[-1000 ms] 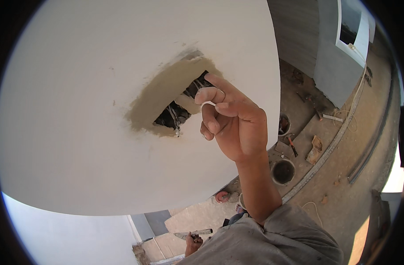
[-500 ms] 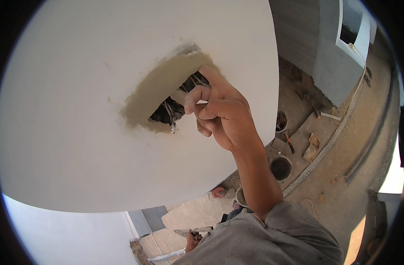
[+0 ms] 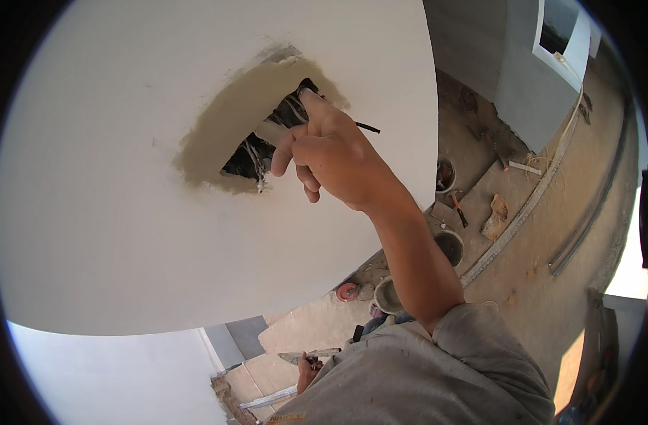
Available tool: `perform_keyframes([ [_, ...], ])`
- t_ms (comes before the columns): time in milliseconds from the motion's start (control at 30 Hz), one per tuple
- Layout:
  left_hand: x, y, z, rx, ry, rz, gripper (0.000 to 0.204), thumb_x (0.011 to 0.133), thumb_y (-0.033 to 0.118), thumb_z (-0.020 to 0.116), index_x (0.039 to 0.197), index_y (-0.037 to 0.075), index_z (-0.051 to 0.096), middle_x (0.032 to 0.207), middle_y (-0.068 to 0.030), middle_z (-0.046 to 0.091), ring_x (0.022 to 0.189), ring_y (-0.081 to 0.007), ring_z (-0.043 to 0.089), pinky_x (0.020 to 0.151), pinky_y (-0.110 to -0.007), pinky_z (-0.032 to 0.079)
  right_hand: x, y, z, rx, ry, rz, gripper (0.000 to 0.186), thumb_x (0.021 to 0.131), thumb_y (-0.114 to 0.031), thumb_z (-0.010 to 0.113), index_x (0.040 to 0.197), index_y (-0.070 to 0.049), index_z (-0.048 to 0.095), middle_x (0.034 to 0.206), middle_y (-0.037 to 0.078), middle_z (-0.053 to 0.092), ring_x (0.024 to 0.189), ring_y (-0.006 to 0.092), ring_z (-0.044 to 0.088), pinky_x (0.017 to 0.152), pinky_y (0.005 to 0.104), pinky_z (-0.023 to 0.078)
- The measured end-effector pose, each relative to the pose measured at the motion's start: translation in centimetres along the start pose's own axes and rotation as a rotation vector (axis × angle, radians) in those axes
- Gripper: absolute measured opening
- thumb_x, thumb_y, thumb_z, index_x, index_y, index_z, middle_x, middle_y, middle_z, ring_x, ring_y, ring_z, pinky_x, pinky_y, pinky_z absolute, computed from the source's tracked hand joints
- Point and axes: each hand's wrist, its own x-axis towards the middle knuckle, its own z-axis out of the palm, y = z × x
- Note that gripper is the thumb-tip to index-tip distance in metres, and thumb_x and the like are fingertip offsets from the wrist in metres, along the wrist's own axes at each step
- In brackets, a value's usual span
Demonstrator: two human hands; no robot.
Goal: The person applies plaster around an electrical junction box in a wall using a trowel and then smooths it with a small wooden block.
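Observation:
A pale wall (image 3: 111, 234) fills the upper left, with an opening (image 3: 247, 164) cut in it. Dark cavities and loose wires (image 3: 256, 163) show inside, and a beige, freshly plastered patch (image 3: 228, 117) surrounds it. My right hand (image 3: 331, 152) reaches to the upper right end of the opening. Its extended finger has its tip at the cavity's edge; the other fingers are loosely bent, apart from it. From behind that hand sticks a thin black piece (image 3: 368, 127), its other end hidden. Low beside my body, my left hand (image 3: 307, 374) grips a pointed trowel (image 3: 290, 358).
Below the wall stand several buckets (image 3: 449, 246) and a round red object (image 3: 347, 292). An orange-and-black hammer (image 3: 460, 212), a torn brown piece (image 3: 495, 218) and a long pale strip (image 3: 511, 237) lie on the floor. A framed opening (image 3: 561, 32) is at the far right.
My right hand has turned and its extended finger now sits at the cavity's upper end. The black piece has come into sight behind it. The wall has shifted slightly up and left in view.

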Motion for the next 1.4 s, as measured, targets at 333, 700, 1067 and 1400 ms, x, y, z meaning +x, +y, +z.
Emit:
perform_keyframes([
  [333, -2.2, 1.0, 0.1, -0.108, 0.012, -0.054, 0.045, 0.103, 0.046, 0.040, 0.084, 0.008, 0.056, 0.058, -0.0014, 0.044, 0.045, -0.0138, 0.032, 0.043, -0.029, 0.028, -7.6, 4.1, -0.6, -0.363, 0.068, -0.303, 0.027, 0.095, -0.016, 0.056, 0.103, 0.008, 0.067, 0.066, 0.007, 0.063, 0.051, 0.0048, 0.048, 0.044, 0.0245, 0.036],
  [700, -5.6, 1.5, -2.2, 0.004, 0.206, -0.122, 0.047, 0.104, 0.048, 0.038, 0.088, 0.010, 0.061, 0.054, 0.0017, 0.038, 0.042, -0.0128, 0.030, 0.043, -0.028, 0.027, -13.7, 17.8, -5.7, -0.480, -0.285, 0.390, 0.038, 0.091, -0.017, 0.061, 0.125, -0.002, 0.056, 0.093, 0.015, 0.070, 0.084, 0.0313, 0.069, 0.073, 0.0427, 0.053],
  [1067, -8.8, 5.6, -0.8, -0.019, 0.015, -0.022, 0.048, 0.104, 0.048, 0.037, 0.089, 0.010, 0.061, 0.053, 0.0024, 0.038, 0.040, -0.0125, 0.030, 0.042, -0.028, 0.027, -3.3, 4.7, 1.9, 0.289, -0.241, -0.392, 0.095, 0.086, 0.001, 0.052, 0.148, 0.006, -0.020, 0.106, 0.025, 0.057, 0.069, 0.0287, 0.062, 0.067, 0.0392, 0.053],
  [1400, -9.4, 3.5, -2.8, 0.134, 0.208, 0.018, 0.048, 0.104, 0.049, 0.037, 0.095, 0.009, 0.062, 0.058, 0.0006, 0.045, 0.040, -0.0129, 0.030, 0.042, -0.029, 0.028, -1.0, 3.0, 0.3, 0.313, -0.169, -0.374, 0.086, 0.085, 0.003, 0.046, 0.144, 0.017, -0.013, 0.088, 0.028, 0.055, 0.073, 0.0347, 0.061, 0.073, 0.0438, 0.052],
])
